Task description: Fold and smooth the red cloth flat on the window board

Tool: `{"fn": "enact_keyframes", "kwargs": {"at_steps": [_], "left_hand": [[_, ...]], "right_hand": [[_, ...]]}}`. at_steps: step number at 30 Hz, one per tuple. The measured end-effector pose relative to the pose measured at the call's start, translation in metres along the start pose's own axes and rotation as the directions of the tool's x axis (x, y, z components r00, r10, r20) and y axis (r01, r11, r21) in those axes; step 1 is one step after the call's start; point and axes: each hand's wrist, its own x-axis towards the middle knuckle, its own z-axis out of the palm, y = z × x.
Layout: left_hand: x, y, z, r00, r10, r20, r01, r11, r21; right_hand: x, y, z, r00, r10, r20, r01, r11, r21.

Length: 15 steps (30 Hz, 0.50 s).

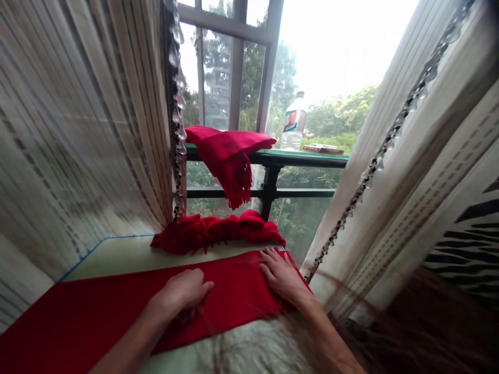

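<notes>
Red cloth (pixel 230 296): laid flat on the pale green table (pixel 120 252), running lengthwise from the left side to the right edge. Table surface shows along both long sides of the cloth.

Left hand (pixel 185 291): on the cloth, roughly mid-table. Fingers curled under, thumb out to the side; fingertips hidden, can't tell if they pinch any fabric.

Right hand (pixel 280 272): on the cloth's right end, near the table's far right corner. Palm down, fingers extended and slightly spread, pressing on top, nothing gripped.

Bunched red fabric (pixel 222 228): heaped along the table's far edge, past the cloth, up to the far right corner.

Fringed red scarf (pixel 232 150): draped over the window ledge (pixel 331 160), fringe hanging down.

Bottle (pixel 295 122): upright on the ledge, right of the scarf. Small flat object (pixel 323 149) lies just beside it; can't tell what.

Curtains (pixel 117 104) both sides.
</notes>
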Motion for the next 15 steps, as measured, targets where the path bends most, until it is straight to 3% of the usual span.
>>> {"fn": "enact_keyframes", "kwargs": {"at_steps": [4,10,15], "left_hand": [[0.005,0.003,0.004,0.995,0.018,0.095,-0.01,0.996,-0.087],[0.009,0.004,0.005,0.994,0.082,0.078,-0.064,0.975,-0.211],[0.016,0.022,-0.01,0.98,0.178,0.093,-0.14,0.936,-0.322]], "right_hand": [[0.001,0.002,0.001,1.0,-0.003,0.0,0.003,1.0,0.026],[0.002,0.003,0.001,1.0,-0.025,-0.01,0.026,0.998,0.064],[0.004,0.005,0.003,0.999,-0.032,-0.029,0.034,0.995,0.094]]}}
